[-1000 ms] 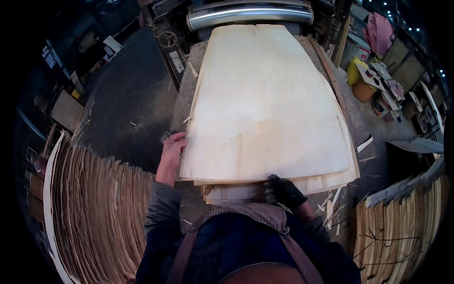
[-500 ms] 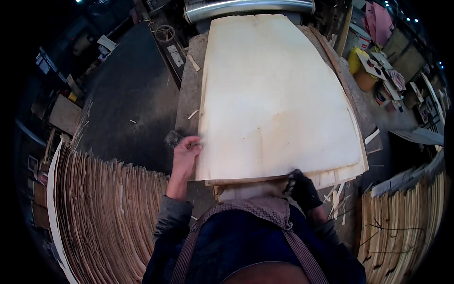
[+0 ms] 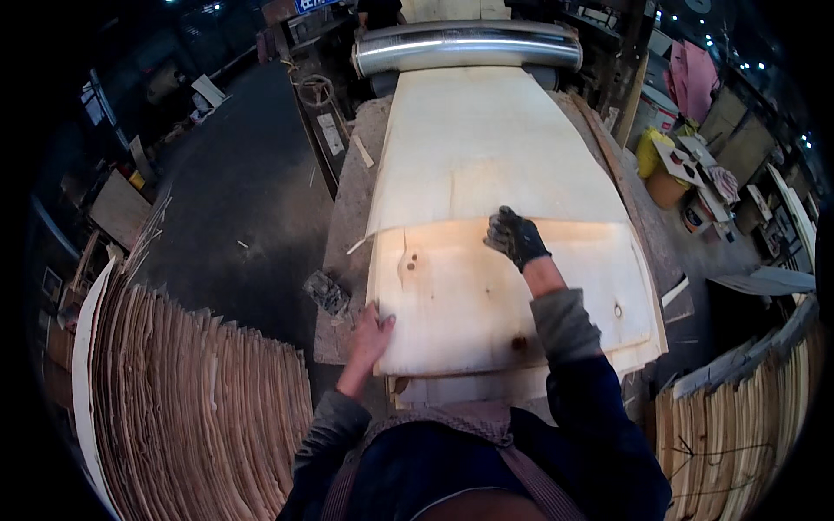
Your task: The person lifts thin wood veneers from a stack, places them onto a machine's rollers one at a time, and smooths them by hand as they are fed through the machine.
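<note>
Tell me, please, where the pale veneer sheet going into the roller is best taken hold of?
By its near trailing edge, from the stack side. The upper veneer sheet lies flat with its far end at the metal roller; the gloved right hand already rests at that edge.

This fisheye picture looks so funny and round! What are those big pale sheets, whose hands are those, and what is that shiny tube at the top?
The camera sits on a person's head and looks down, so you see that person's own arms coming up from the bottom. Its wide lens bends straight edges, which makes the picture look round.

The big pale sheets are thin sheets of wood, stacked on a long worktable. One sheet reaches up to the shiny metal roller of a machine at the far end.

The bare left hand rests on the near left edge of the top sheet. The right hand, in a dark glove, presses where the farther sheet ends. Neither hand grips anything that I can see.

At both sides stand rows of more thin wood sheets on edge.
</note>
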Action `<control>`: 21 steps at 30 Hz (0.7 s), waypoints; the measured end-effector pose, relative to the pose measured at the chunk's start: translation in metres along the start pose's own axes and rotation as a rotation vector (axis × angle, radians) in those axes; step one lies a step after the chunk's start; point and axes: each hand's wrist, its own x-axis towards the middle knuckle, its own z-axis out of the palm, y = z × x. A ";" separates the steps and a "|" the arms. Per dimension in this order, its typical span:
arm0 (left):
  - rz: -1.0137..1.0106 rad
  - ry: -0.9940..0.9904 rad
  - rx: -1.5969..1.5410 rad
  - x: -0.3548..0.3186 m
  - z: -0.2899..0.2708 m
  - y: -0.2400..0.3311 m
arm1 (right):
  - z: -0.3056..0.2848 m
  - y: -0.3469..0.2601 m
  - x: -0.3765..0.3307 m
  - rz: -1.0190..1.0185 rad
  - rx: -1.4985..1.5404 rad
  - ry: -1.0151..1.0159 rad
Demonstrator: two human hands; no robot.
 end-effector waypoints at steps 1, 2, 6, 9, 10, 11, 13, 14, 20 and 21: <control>0.068 0.043 -0.021 0.000 0.012 -0.009 | -0.005 -0.002 0.024 -0.027 0.045 -0.005; 0.134 0.085 -0.040 0.006 0.031 -0.026 | -0.010 -0.004 0.041 -0.005 0.066 -0.035; 0.013 -0.120 -0.156 0.016 0.019 -0.029 | -0.011 0.010 0.059 0.142 0.132 -0.127; -0.034 -0.144 -0.247 0.006 0.009 -0.025 | 0.001 0.037 -0.001 0.186 0.041 -0.128; 0.070 -0.036 -0.212 0.009 0.014 -0.032 | -0.002 0.048 -0.027 0.179 0.074 -0.181; 0.168 0.076 -0.172 0.013 0.020 -0.044 | 0.001 0.055 -0.054 0.209 0.057 -0.207; 0.223 0.103 -0.295 0.010 0.021 -0.044 | 0.000 0.068 -0.106 0.254 -0.010 -0.247; 0.171 0.025 -0.450 0.007 0.008 -0.025 | 0.006 0.070 -0.136 0.266 -0.026 -0.228; 0.148 -0.228 -1.048 -0.006 -0.040 0.038 | 0.002 0.090 -0.245 0.370 0.050 -0.071; 0.169 -0.242 -1.143 -0.008 -0.048 0.044 | -0.004 0.092 -0.255 0.351 0.031 -0.045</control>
